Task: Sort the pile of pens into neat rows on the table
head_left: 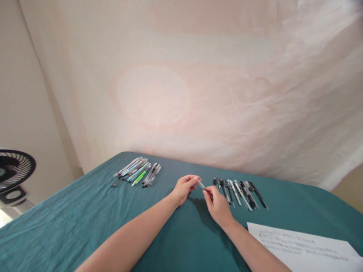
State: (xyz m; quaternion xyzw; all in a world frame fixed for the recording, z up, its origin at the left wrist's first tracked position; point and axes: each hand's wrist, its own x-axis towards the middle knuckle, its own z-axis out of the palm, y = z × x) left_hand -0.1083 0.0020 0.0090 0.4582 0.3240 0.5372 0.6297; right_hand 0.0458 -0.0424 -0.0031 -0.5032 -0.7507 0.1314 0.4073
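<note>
Between my two hands, just above the middle of the table, is a slim, clear-barrelled pen (201, 184). My left hand (185, 189) pinches its far end between thumb and fingers. The near end, with a darker part, sits in the closed fingers of my right hand (217, 206). To the right of my right hand lies a row of dark and pale pens (241, 192), spread side by side. Farther off on the left is a pile of pens (136, 169), grey, blue and bright green among them, with a few clear ones (152, 175) at its right side.
A green cloth (68, 223) covers the table. At the right front lies a white sheet of paper (300, 245) with blurred lines of writing. A black fan (17, 170) stands beyond the left edge. Pale fabric (215, 94) hangs behind the table.
</note>
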